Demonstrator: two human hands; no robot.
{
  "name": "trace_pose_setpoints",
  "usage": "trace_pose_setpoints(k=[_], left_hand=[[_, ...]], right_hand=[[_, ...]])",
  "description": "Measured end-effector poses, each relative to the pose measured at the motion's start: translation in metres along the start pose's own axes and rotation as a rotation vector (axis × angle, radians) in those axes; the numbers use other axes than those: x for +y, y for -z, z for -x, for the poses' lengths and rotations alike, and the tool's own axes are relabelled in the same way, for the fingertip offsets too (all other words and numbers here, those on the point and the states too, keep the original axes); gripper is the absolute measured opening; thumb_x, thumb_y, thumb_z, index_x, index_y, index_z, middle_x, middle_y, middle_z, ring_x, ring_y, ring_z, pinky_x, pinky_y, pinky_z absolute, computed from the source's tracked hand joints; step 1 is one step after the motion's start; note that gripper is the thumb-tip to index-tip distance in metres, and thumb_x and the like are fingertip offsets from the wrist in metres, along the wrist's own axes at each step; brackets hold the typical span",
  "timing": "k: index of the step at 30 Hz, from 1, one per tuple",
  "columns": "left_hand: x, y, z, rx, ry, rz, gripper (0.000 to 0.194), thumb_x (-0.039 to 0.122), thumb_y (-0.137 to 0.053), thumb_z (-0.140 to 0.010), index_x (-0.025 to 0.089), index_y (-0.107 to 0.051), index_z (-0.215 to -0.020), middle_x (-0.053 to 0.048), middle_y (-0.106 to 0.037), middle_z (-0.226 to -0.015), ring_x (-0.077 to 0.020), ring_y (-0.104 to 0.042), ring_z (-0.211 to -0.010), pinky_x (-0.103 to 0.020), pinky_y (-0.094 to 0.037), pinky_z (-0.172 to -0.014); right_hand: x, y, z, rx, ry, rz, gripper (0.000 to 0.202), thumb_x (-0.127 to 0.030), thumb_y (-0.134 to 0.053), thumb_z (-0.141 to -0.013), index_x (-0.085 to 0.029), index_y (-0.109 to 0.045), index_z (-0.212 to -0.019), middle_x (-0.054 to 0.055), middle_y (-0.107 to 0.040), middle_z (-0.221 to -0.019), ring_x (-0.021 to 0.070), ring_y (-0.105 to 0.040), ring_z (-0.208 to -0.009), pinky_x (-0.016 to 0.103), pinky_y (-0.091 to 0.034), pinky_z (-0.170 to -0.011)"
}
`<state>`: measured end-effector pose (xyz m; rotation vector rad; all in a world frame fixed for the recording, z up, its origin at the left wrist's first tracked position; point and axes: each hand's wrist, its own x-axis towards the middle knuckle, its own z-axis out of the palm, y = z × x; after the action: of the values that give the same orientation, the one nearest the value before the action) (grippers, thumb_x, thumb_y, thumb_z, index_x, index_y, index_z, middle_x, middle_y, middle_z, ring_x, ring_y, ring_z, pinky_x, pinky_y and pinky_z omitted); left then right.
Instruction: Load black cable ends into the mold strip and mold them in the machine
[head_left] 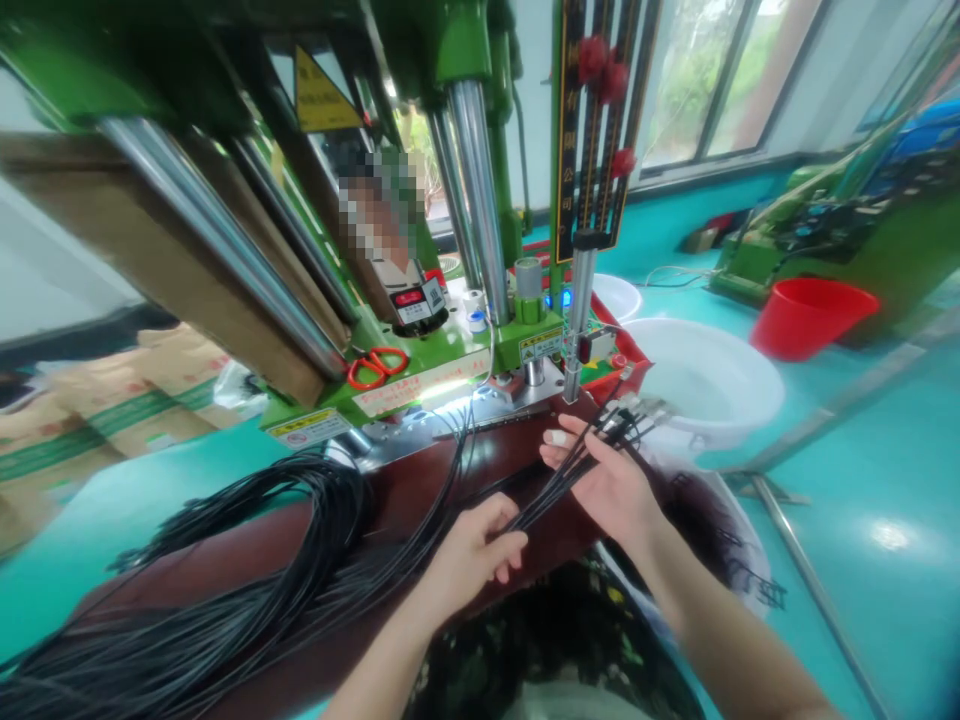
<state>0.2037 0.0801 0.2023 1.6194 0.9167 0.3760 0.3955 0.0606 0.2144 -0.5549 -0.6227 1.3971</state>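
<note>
My left hand (480, 550) is closed around a bunch of thin black cables (551, 495) near the middle of the view. Farther right, my right hand (607, 480) lies under the connector end of the same bunch, palm up, its thumb and fingers around the cables. One finger of it has a white wrap. The cable ends with small connectors (626, 425) stick out beyond this hand. More black cables (300, 560) lie coiled and spread over the dark red table (247, 545) on the left.
A green press machine (469, 345) stands behind the table, with orange-handled scissors (377, 368) on its ledge. To the right are a white tub (705, 380), a red bucket (810, 315) and a metal frame bar (817, 590). Brown sacks (142, 400) lie at the left.
</note>
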Motion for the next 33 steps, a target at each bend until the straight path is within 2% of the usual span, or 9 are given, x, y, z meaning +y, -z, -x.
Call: trace_pose_setpoints(k=[3, 7, 11, 13, 16, 21, 25, 28, 33], left_hand=[[0.001, -0.003, -0.004, -0.062, -0.008, -0.021, 0.014, 0.03, -0.05, -0.079, 0.016, -0.046, -0.078, 0.002, -0.056, -0.061, -0.0073, -0.05, -0.048, -0.018, -0.038, -0.046], [0.022, -0.012, -0.022, -0.133, -0.108, 0.004, 0.022, 0.036, -0.044, -0.084, 0.015, -0.051, -0.087, -0.003, -0.061, -0.074, -0.0094, -0.055, -0.057, -0.021, -0.044, -0.052], [0.043, -0.022, -0.04, -0.082, -0.218, -0.012, 0.029, 0.037, -0.039, -0.087, 0.014, -0.056, -0.087, -0.004, -0.063, -0.076, -0.011, -0.058, -0.061, -0.023, -0.046, -0.057], [0.045, -0.024, -0.045, -0.054, -0.218, -0.025, 0.028, 0.037, -0.043, -0.085, 0.014, -0.059, -0.086, -0.004, -0.064, -0.075, -0.0124, -0.059, -0.064, -0.024, -0.047, -0.061], [0.045, -0.023, -0.048, -0.04, -0.17, 0.068, 0.026, 0.036, -0.053, -0.08, 0.013, -0.064, -0.084, -0.005, -0.065, -0.074, -0.0141, -0.06, -0.066, -0.024, -0.046, -0.063], [0.051, -0.021, -0.05, 0.069, -0.102, 0.276, 0.018, 0.03, -0.066, -0.068, 0.013, -0.066, -0.075, -0.002, -0.064, -0.065, -0.0127, -0.056, -0.06, -0.024, -0.043, -0.062], [0.057, -0.018, -0.055, -0.006, -0.088, 0.276, 0.017, 0.029, -0.064, -0.069, 0.013, -0.066, -0.075, -0.001, -0.063, -0.064, -0.0117, -0.054, -0.06, -0.024, -0.041, -0.062], [0.059, -0.014, -0.059, -0.011, -0.102, 0.23, 0.017, 0.029, -0.063, -0.072, 0.012, -0.064, -0.07, -0.001, -0.063, -0.065, -0.0111, -0.055, -0.062, -0.023, -0.041, -0.064], [0.061, -0.019, -0.058, -0.121, -0.053, 0.263, 0.025, 0.038, -0.057, -0.076, 0.015, -0.051, -0.075, -0.002, -0.063, -0.069, -0.0129, -0.06, -0.061, -0.024, -0.045, -0.058]], right_hand=[[-0.007, 0.003, 0.006, 0.022, -0.01, 0.028, 0.021, -0.03, -0.053, -0.083, -0.021, -0.064, -0.099, 0.004, -0.07, -0.087, 0.0202, -0.064, -0.085, 0.046, -0.039, -0.094], [-0.009, 0.007, 0.015, 0.024, -0.001, 0.068, 0.022, -0.03, -0.055, -0.082, -0.02, -0.064, -0.101, 0.004, -0.07, -0.083, 0.0208, -0.063, -0.086, 0.044, -0.041, -0.09], [-0.014, 0.014, 0.017, 0.013, -0.025, 0.048, 0.025, -0.033, -0.053, -0.083, -0.021, -0.062, -0.103, 0.006, -0.068, -0.093, 0.0228, -0.062, -0.08, 0.043, -0.049, -0.069], [-0.019, 0.018, 0.016, 0.039, -0.014, 0.027, 0.027, -0.035, -0.051, -0.084, -0.02, -0.062, -0.104, 0.006, -0.068, -0.093, 0.0215, -0.062, -0.085, 0.043, -0.047, -0.078], [-0.025, 0.021, 0.015, 0.087, 0.019, 0.04, 0.029, -0.037, -0.051, -0.084, -0.02, -0.064, -0.103, 0.005, -0.069, -0.091, 0.0194, -0.06, -0.095, 0.04, -0.036, -0.097], [-0.026, 0.02, 0.014, 0.085, 0.066, 0.082, 0.033, -0.042, -0.053, -0.081, -0.023, -0.062, -0.106, 0.004, -0.068, -0.097, 0.0244, -0.058, -0.102, 0.047, -0.035, -0.096], [-0.026, 0.023, 0.008, 0.109, 0.112, 0.047, 0.029, -0.04, -0.049, -0.084, -0.025, -0.063, -0.105, 0.003, -0.063, -0.111, 0.0226, -0.055, -0.108, 0.045, -0.032, -0.101], [-0.031, 0.028, 0.004, 0.149, 0.152, 0.002, 0.029, -0.041, -0.043, -0.087, -0.029, -0.062, -0.105, 0.0, -0.058, -0.12, 0.0222, -0.051, -0.113, 0.045, -0.036, -0.099], [-0.042, 0.031, 0.006, 0.168, 0.112, 0.084, 0.028, -0.041, -0.047, -0.085, -0.026, -0.063, -0.103, 0.004, -0.065, -0.109, 0.0237, -0.055, -0.107, 0.047, -0.036, -0.098]])
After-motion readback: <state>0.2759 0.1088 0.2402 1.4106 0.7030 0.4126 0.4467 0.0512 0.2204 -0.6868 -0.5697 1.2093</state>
